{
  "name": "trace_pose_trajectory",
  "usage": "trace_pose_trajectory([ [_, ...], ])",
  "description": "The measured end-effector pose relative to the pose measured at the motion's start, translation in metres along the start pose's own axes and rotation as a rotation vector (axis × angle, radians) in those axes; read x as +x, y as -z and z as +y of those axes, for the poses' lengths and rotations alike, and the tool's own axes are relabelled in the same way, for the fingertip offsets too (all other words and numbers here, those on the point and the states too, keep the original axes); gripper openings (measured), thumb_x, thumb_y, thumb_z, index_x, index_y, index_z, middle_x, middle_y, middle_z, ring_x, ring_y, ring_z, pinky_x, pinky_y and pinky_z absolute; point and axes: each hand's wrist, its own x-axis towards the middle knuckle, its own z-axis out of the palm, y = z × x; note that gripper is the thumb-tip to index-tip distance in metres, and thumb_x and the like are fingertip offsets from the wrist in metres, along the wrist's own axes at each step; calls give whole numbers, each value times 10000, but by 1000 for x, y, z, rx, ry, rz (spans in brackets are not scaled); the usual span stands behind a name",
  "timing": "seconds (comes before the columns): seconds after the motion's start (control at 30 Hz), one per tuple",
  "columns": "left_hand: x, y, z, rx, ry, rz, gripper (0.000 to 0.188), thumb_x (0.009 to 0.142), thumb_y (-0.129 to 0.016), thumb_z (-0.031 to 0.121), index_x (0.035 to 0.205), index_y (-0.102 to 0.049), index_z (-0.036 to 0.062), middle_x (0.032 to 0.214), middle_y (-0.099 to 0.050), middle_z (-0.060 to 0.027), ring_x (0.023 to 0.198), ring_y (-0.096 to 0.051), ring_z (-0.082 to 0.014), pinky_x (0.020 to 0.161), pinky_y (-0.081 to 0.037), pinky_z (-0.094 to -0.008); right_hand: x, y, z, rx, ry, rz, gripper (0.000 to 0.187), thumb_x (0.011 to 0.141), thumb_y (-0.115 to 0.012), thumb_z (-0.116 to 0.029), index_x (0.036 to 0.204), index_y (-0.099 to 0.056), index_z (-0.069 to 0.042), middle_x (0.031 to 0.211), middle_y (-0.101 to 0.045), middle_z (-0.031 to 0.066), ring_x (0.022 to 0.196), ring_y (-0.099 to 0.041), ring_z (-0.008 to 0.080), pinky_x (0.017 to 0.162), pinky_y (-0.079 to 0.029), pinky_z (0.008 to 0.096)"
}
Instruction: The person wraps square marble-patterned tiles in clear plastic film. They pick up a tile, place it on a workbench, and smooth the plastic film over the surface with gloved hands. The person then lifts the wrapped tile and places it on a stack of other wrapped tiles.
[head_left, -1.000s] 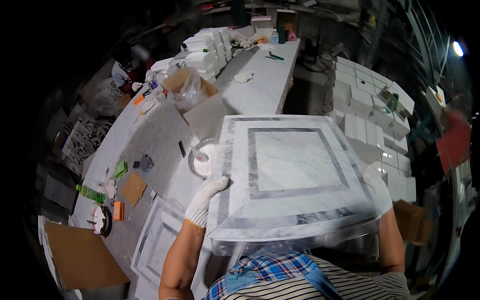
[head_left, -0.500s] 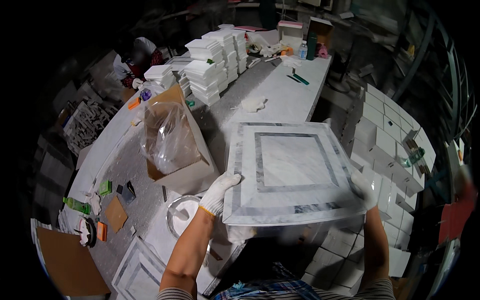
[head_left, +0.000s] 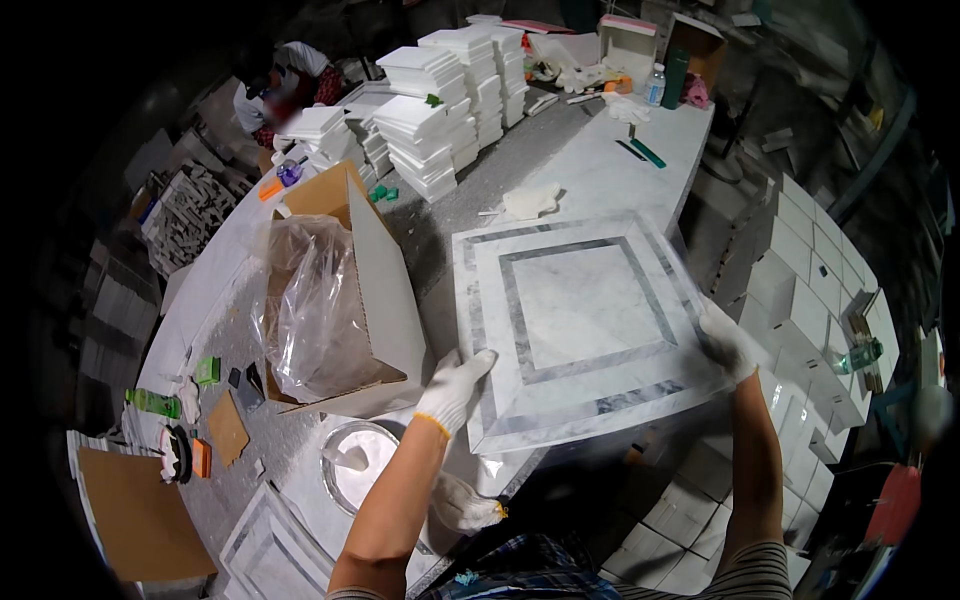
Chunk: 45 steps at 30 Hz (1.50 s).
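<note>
Surface [head_left: 590, 170]: biggest thing here, R edge running back to its far R corner. White boxes [head_left: 765, 295] sit in a cluster past that edge.

Marble-look panel [head_left: 590, 310]: held approx. level over the surface's R edge, partly beyond it. Progress, as far as shown: both grey bands look complete, no gaps visible on top; panel's up in both hands, not set down. Underside hidden, so can't tell if anything's left to do there.

Carton [head_left: 385, 290]: open on the surface, just L of panel, w/ clear plastic bag [head_left: 320, 310] in it. White tile stacks [head_left: 415, 140] stand toward the surface's far edge. Second panel [head_left: 275, 550], similar bands, lies by the near edge, partly out of view, neither hand on it. Bowl [head_left: 327, 490] w/ white stuff is near the same edge, beside L forearm.

L hand [head_left: 458, 388], gloved: grip closed on panel's L edge, nearer its near L corner, thumb on top, fingers mostly hidden. R hand [head_left: 725, 342], gloved, bit blurred: grip closed on the R edge, toward near R corner. Panel spans betw. the two, much of it reaching fwd of them.
</note>
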Motion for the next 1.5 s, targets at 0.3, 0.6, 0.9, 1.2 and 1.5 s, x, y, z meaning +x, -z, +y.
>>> trace_pose_trajectory([
  [0.3, 81, -22, 6, 958, -195, 407, 503, 903, -658, 394, 1080, -578, -70, 1025, -688, -286, 1005, -676, -433, 905, -537, -457, 35, 11, 13, -397, -31, 195, 500, 1008, -530, -171, 1446, -447, 54, 1421, -543, 77, 1298, -504, 195, 1093, -369, 294],
  [0.6, 155, -25, 47, 1354, -216, 576, 529, 940, -608, 449, 1087, -583, -59, 1013, -713, -233, 1009, -712, -356, 862, -571, -419, 54, -40, 23, -52, -67, 371, 522, 990, -574, -156, 1475, -454, -4, 1413, -548, 48, 1273, -512, 188, 1086, -380, 326],
  [0.9, 67, -86, 18, 1692, -903, 601, 369, 831, -565, 116, 1145, -636, -65, 1097, -669, -239, 993, -644, -390, 859, -493, -556, 51, -23, 52, -109, 20, 316, 494, 1035, -546, -221, 1449, -454, 32, 1335, -571, 94, 1198, -546, 197, 1029, -441, 327],
  [1.2, -63, 30, 101, 1466, -1360, 767, 537, 715, -664, 148, 1203, -558, -51, 1203, -526, -286, 1170, -490, -500, 979, -393, -635, 36, -90, 55, 350, -112, 198, 547, 1043, -514, -244, 1518, -351, -27, 1476, -472, 152, 1325, -496, 316, 1109, -426, 460],
  [1.5, -75, 108, 138, 1609, -383, 1148, 348, 857, -628, 128, 1162, -534, -9, 868, -658, -119, 700, -706, -268, 574, -582, -400, 40, -61, 69, 298, -144, 316, 563, 1023, -550, -300, 1499, -392, -44, 1463, -510, 127, 1326, -498, 316, 1120, -415, 444],
])
